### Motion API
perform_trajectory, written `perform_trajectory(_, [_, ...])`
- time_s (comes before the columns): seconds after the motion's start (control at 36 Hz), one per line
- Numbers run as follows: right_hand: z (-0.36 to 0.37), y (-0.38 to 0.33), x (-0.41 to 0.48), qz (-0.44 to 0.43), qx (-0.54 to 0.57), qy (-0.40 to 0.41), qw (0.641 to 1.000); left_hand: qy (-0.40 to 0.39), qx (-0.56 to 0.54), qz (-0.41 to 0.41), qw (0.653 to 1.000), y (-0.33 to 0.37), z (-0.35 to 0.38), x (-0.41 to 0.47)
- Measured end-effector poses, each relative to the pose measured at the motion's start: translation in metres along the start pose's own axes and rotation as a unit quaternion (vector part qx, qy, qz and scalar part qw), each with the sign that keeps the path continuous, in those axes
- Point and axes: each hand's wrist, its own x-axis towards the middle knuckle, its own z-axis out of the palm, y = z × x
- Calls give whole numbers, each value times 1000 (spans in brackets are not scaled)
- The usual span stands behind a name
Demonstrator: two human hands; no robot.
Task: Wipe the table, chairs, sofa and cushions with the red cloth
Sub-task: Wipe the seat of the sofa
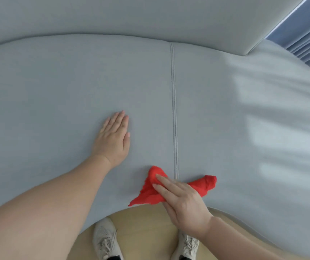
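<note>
- Sofa [56, 81] seat fills the view; wiping it looks to be the step in hand.
- Red cloth [148, 192] lies bunched at the front edge across the seam [174, 109]; next, it probably needs sweeping over the 2 seat panels.
- Left hand [113, 139] rests flat on the seat, fingers straight.
- Right hand [184, 203] presses the cloth, fingers straight, not curled.

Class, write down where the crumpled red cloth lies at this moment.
In the head view, the crumpled red cloth lies low centre on the grey sofa seat, across its seam, beneath the right hand.
</note>
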Motion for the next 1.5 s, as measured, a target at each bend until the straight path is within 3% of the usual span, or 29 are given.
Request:
perform_trajectory(0.08, [9, -20, 38, 84, 46, 16, 995, 17, -41, -10, 999, -11, -11, -15])
perform_trajectory(0.17, [13, -20, 79, 175, 88, -27, 980, 38, -70, -8, 997, -23, -24, -29])
perform_trajectory(0.31, [2, -6, 107, 313, 27, 93, 945, 23, -68, 31, 997, -36, -37, -47])
perform_trajectory(0.39, [1, -9, 94, 356, -48, 28, 933, 0, -71, 71, 995, -33, -32, -53])
perform_trajectory(0.5, [4, -16, 75, 346, -104, -129, 923, -74, -69, 113, 988, -18, -16, -47])
perform_trajectory(0.56, [2, -13, 74, 345, -53, -124, 929, -115, -39, 127, 984, -9, -12, -41])
perform_trajectory(0.64, [-5, -9, 77, 334, 43, -55, 940, -142, -56, 123, 981, -3, -13, -34])
perform_trajectory(0.75, [-24, -8, 93, 351, 139, 21, 926, -57, -137, 97, 984, -6, -30, -30])
perform_trajectory(0.83, [-45, 0, 108, 402, 143, 62, 903, -16, -127, 82, 988, -14, -50, -24])
perform_trajectory(0.94, [-75, -7, 128, 425, 229, 149, 863, 60, -150, 38, 986, -16, -83, -11])
perform_trajectory(1.11, [-112, -29, 145, 372, 360, 88, 851, 116, -177, 54, 976, -6, -131, 12])
perform_trajectory(1.22, [-125, -36, 150, 346, 255, 82, 899, 97, -102, 41, 989, -5, -157, 12])
perform_trajectory(1.31, [-132, -42, 153, 320, 267, 105, 903, 112, -43, 15, 993, -9, -171, 7])
perform_trajectory(1.42, [-147, -42, 157, 350, 326, 125, 869, 153, -15, -2, 988, -14, -191, 8])
perform_trajectory(1.5, [-150, -32, 159, 394, 405, 86, 821, 133, 21, 17, 991, -13, -194, 14])
